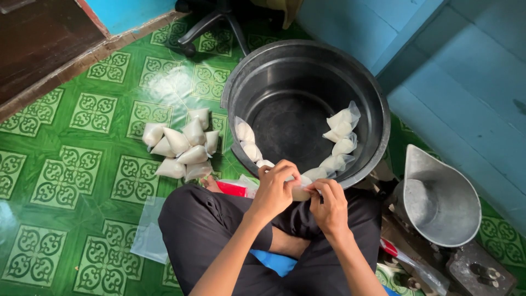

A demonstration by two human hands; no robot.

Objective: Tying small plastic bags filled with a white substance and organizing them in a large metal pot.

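Head view, looking down at a seated person on a green patterned tile floor [66, 181].

Edges and room: a black round tub [307, 71] sits directly ahead of the knees, its near rim just beyond the hands. The tub's middle is bare; filled bags line only the near inner wall, a row on the left [249, 145] and a cluster on the right [342, 137]. A blue wall [471, 82] closes in the right side. At lower right a metal scale pan [438, 200] stands near the right knee, close to the tub's rim. Left of the tub, a pile of filled white bags [183, 148] lies on the floor, well apart from the hands. Empty clear bags [148, 233] lie flat beside the left thigh. A red-and-clear packet [233, 188] rests at the left knee. The legs of a chair base [211, 24] show beyond the tub. Open floor stretches to the left.

Hands: left hand [274, 189] and right hand [329, 205] meet over the lap, fingers curled and pinching a small filled bag [300, 192] between them. The bag is mostly hidden by the fingers; only a pale strip shows. It is held just short of the tub's near rim, above the dark trousers [203, 230].
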